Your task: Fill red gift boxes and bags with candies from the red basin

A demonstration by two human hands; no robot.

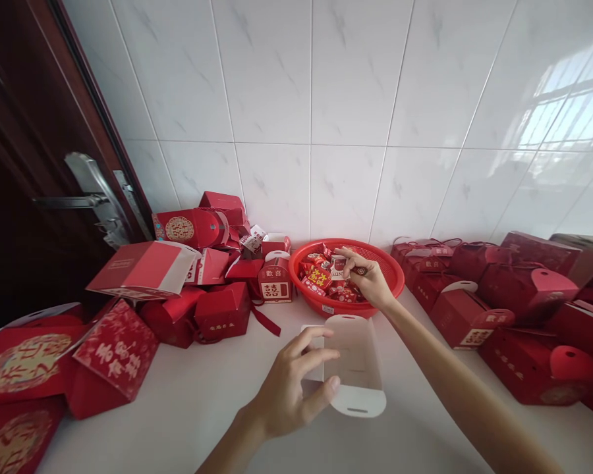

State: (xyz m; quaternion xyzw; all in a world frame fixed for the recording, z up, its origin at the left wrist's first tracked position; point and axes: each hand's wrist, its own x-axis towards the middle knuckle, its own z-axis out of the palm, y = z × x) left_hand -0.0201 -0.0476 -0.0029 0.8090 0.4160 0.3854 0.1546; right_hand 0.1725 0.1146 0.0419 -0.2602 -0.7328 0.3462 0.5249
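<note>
An open box (356,355) with a white inside lies on the white table, its flaps spread and nothing seen inside. My left hand (299,385) is at the box's left side, fingers apart, holding nothing. Over the red plastic basket (321,304), my right hand (368,276) has its fingers pinched together at a small brown-and-white packet (338,267). Red-wrapped sweets (317,276) fill the left and middle of the basket.
Folded red gift boxes (222,311) are heaped on the left, and more red boxes (459,316) stand on the right. A tiled wall (348,191) rises behind the table (202,388). At the far left is a dark door (20,131) with a metal handle.
</note>
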